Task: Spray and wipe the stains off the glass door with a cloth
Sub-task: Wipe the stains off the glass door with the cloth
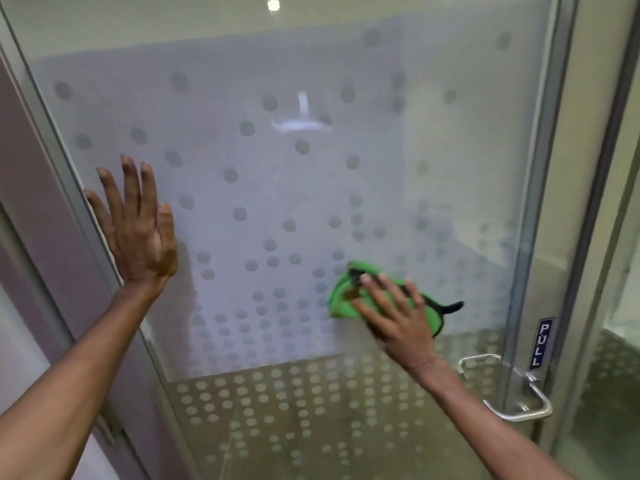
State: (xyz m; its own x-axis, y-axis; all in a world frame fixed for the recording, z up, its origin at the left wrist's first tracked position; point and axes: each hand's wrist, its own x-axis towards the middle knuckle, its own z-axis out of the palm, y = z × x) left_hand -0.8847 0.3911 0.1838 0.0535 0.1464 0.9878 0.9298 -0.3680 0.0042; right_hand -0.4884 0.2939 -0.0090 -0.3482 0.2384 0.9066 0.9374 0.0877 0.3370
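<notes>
The glass door (294, 188) fills the view, frosted with a pattern of round dots. A white smear (300, 123) shows on the glass above the middle. A green cloth (341, 299) with a dark edge lies flat against the glass at the lower right. My right hand (394, 317) presses on the cloth with fingers spread. At the left edge of the pane my left hand (136, 226) rests flat on the glass, fingers apart, holding nothing. No spray bottle is in view.
A metal door handle (509, 396) sticks out at the lower right, below a blue PULL label (539, 342). The metal door frame (540, 202) runs down the right side, and another frame post (59, 161) slants down the left.
</notes>
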